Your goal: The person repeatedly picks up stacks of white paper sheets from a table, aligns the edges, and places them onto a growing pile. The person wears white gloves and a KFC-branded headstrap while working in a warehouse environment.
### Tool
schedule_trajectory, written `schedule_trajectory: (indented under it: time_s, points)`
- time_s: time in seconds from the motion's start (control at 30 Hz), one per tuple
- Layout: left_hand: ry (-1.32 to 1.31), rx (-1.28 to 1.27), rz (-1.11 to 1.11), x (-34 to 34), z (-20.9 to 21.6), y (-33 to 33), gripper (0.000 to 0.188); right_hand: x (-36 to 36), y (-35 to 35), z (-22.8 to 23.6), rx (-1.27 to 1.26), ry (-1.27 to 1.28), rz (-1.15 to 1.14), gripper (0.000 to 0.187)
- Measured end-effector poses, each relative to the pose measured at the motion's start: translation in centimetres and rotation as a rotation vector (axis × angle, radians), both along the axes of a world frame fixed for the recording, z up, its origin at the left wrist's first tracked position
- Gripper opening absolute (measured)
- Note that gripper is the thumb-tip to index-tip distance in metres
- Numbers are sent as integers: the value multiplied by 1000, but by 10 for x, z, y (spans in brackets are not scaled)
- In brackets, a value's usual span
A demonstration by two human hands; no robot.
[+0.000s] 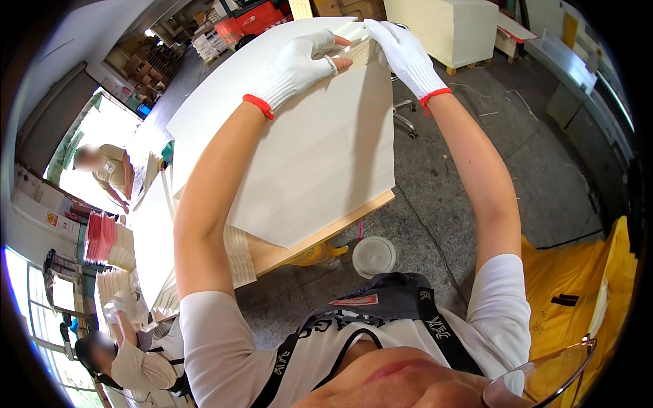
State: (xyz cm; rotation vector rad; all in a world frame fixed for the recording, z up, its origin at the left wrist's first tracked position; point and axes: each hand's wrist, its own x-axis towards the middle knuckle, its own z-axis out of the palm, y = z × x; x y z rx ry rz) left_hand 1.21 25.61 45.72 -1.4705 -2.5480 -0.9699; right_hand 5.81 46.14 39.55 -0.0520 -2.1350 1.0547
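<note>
Large white sheets (309,156) lie in a stack on a wooden-edged table in front of me. Both my hands wear white knitted gloves with red cuffs and are at the far right end of the sheets. My left hand (299,64) rests on top, its bare thumb tip and forefinger tip apart and pointing at the layered sheet edges. My right hand (401,54) grips the far right corner of the sheets, fingers along the edge; its thumb is hidden. Cream layered edges (362,53) show between the two hands.
The table's wooden edge (326,231) faces me. A white round bucket (374,256) stands on the floor below it. At the back are a pale block-shaped stack (442,34) and a red forklift (250,24). Yellow cloth (571,292) hangs at right. Two people work at left.
</note>
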Motion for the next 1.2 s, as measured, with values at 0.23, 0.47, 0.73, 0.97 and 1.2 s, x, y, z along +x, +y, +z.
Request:
schedule_trajectory:
  time_s: [0.23,0.47,0.73,0.97,1.2]
  points:
    - [173,144,-111,-15,-5,1,37,5,-4,3,-29,-32,-41,64]
    - [40,-52,50,-5,-2,1,34,2,-1,-6,164,99,-44,48]
    - [88,16,-31,-16,-8,1,37,6,-4,-3,206,37,-57,38]
    - [389,50,-51,-29,-11,1,30,9,-8,9,71,-179,-31,38]
    - [175,-77,71,-6,-5,5,32,-2,3,-12,293,197,-61,41]
